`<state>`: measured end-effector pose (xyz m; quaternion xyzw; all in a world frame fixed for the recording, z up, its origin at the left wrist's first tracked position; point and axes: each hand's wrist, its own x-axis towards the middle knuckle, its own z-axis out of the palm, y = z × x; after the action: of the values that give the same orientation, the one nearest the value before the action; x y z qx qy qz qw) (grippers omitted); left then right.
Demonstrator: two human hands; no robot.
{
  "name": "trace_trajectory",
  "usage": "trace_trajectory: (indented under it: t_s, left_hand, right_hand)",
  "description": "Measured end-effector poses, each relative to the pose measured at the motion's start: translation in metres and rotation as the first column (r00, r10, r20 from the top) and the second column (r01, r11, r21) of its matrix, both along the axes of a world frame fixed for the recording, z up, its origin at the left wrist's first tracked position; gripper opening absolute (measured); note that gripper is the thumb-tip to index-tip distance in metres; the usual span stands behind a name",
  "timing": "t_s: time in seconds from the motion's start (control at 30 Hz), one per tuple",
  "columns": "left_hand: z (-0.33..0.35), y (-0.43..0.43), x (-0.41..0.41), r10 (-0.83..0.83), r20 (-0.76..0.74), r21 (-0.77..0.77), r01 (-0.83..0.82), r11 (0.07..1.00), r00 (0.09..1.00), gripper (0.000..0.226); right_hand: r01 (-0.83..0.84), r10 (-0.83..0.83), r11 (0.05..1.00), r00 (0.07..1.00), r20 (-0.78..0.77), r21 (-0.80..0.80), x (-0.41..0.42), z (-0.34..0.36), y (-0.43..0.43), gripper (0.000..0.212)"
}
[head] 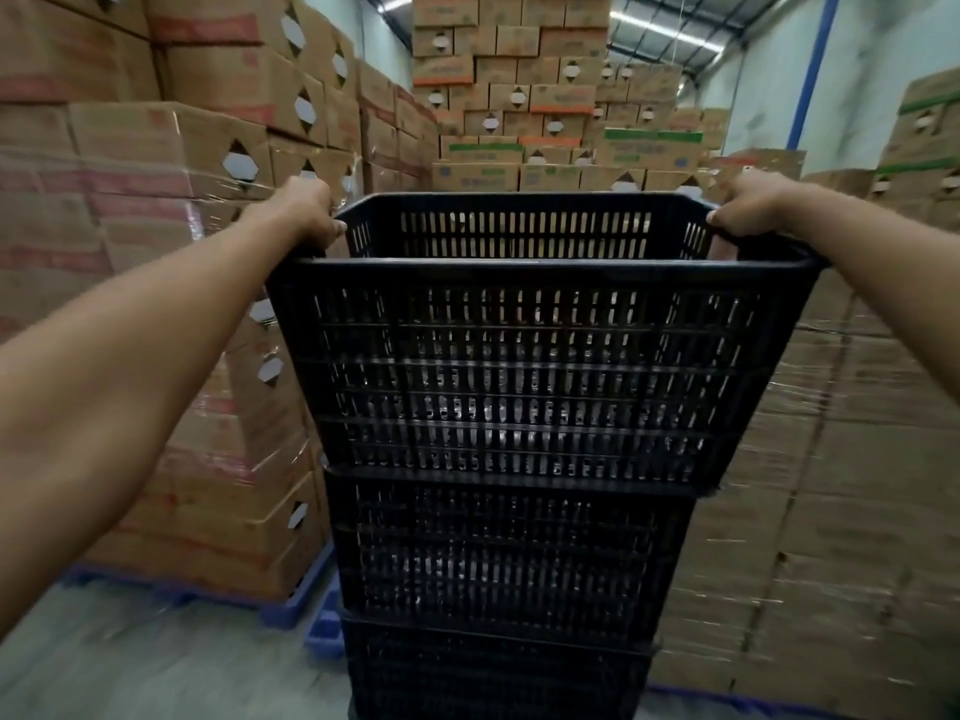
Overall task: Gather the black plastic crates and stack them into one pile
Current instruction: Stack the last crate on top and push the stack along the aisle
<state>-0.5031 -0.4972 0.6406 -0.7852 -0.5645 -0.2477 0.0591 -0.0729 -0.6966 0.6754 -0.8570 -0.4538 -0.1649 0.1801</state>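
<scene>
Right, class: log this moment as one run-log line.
stage: stacking | left hand: grips top crate rim | right hand: grips top crate rim | pile below: two crates | around: cardboard boxes

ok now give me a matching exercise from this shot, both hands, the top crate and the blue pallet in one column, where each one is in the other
Things:
1. left hand
2. right hand
3. top crate
4. blue pallet

Places:
a. on the floor under the wrapped boxes at left
b. gripping the top crate's right rim
c. highest of the stacked black crates
d. gripping the top crate's left rim

Pairs: 1-d, 2-b, 3-c, 4-a
</scene>
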Motion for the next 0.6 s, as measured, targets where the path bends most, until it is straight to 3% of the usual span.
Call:
trace_trajectory:
  t_s: [0.6]
  left_hand:
    - [0.003, 0.032, 0.02, 0.011, -0.122, -0.032, -0.015, 0.999, 0.992, 0.041]
  right_hand:
    - [-0.026, 0.023, 0.999, 0.998, -0.055, -0.042, 0.026, -0.018, 0.036, 0.046]
